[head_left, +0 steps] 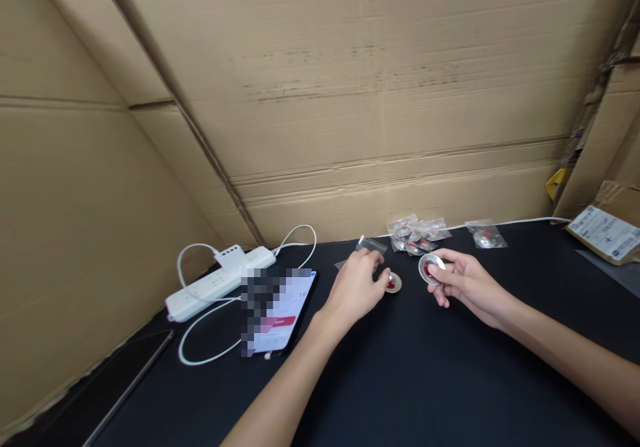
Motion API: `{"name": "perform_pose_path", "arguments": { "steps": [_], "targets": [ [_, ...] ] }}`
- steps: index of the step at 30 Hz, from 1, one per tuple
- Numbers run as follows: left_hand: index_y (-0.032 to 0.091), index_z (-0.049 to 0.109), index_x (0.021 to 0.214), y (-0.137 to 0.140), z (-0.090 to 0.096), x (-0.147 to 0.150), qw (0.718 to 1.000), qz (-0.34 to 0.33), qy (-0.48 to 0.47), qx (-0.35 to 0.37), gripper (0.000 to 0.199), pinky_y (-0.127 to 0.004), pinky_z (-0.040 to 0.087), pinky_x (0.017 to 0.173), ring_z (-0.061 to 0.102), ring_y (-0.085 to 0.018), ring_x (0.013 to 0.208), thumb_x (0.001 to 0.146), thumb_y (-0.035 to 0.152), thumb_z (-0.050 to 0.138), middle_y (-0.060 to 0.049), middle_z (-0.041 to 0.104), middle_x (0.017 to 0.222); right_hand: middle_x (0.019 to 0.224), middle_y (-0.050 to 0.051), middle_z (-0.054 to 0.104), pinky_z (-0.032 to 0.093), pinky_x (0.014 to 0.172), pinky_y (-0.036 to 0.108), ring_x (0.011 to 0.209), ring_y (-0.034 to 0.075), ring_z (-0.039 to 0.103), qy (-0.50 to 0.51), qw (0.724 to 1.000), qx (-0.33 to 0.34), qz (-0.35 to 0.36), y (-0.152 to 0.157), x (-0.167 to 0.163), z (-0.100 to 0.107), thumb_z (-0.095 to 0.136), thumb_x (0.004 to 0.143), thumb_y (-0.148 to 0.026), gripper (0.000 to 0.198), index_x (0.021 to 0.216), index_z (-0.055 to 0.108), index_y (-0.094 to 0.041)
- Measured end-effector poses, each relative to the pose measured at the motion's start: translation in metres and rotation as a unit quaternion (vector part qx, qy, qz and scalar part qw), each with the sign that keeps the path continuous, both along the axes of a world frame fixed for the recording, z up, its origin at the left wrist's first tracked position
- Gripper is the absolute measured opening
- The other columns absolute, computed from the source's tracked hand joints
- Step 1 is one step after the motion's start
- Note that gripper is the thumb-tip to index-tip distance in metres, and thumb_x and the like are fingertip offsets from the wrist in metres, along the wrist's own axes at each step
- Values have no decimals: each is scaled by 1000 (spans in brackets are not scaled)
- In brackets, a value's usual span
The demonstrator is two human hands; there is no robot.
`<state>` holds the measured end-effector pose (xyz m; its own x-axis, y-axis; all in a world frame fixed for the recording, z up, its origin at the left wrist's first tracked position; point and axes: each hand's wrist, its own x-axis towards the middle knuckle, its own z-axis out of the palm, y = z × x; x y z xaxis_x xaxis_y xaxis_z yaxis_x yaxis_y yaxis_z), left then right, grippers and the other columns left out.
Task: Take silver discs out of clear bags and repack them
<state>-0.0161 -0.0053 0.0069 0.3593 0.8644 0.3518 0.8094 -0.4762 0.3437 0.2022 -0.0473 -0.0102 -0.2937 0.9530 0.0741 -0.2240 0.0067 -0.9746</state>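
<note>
In the head view, my right hand (463, 277) grips a small round silver metal disc (425, 261) between thumb and fingers. The disc is tilted towards me, and red shows at its middle beside my thumb. A second silver disc (397, 287), also red at its middle, lies on the black table. My left hand (357, 279) reaches over the table with fingers bent and its thumb apart from them. Its thumb tip is at that disc's left edge; whether it touches is unclear. Beneath and behind the left fingers lies a clear plastic bag (373, 244), partly hidden.
Several clear bags (417, 234) with silver and red pieces lie along the cardboard wall (400, 114), and another such bag (485, 236) is farther right. At left are a phone (295, 307), a white power strip (205, 292) with looping cables and a dark flat device (115, 380). A labelled package (607, 230) sits right.
</note>
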Motion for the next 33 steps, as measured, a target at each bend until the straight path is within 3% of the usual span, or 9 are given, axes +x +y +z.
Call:
{"name": "perform_pose_path", "arguments": {
  "steps": [3, 7, 17, 26, 30, 33],
  "targets": [
    [16, 65, 89, -2, -3, -2, 997, -5, 61, -50, 20, -37, 45, 76, 60, -27, 90, 84, 33, 55, -11, 61, 93, 72, 5, 66, 47, 52, 24, 52, 10, 60, 0, 1000, -2, -6, 2, 0, -3, 68, 84, -38, 28, 98, 59, -15],
    [17, 62, 88, -3, -8, -1, 993, -23, 75, -92, 19, -35, 44, 75, 60, -25, 87, 86, 33, 53, -11, 60, 94, 70, 4, 65, 47, 53, 24, 53, 11, 60, -4, 1000, -7, -11, 3, -1, -5, 68, 84, -39, 28, 94, 60, -15],
    [20, 55, 84, -1, -8, 0, 992, -45, -24, -119, 4, -27, 35, 60, 58, -19, 73, 85, 24, 53, -3, 62, 75, 74, 5, 66, 47, 53, 25, 55, 11, 61, -7, 1000, -17, -10, 4, 0, -5, 70, 82, -39, 28, 94, 61, -15],
    [20, 57, 86, -1, -10, 4, 988, -42, -77, -129, 4, -25, 38, 55, 56, -15, 55, 83, 21, 55, 2, 58, 61, 72, 5, 66, 47, 53, 25, 54, 12, 61, -12, 1000, -22, -8, 4, -1, -6, 70, 81, -40, 30, 95, 61, -15],
    [18, 56, 89, -1, -8, 9, 954, -59, -198, -218, 7, -23, 40, 49, 57, -12, 48, 83, 22, 56, 2, 60, 60, 74, 6, 67, 47, 53, 26, 54, 12, 61, -10, 1000, -23, -11, 4, -1, -6, 68, 82, -40, 29, 94, 61, -15],
    [15, 58, 86, -4, -5, 16, 897, -80, -317, -299, 15, -23, 43, 47, 58, -12, 50, 80, 27, 64, -1, 62, 65, 75, 5, 67, 47, 54, 26, 55, 12, 61, -9, 1000, -19, -15, 4, -1, -6, 69, 82, -39, 29, 97, 61, -15]
  ]
}}
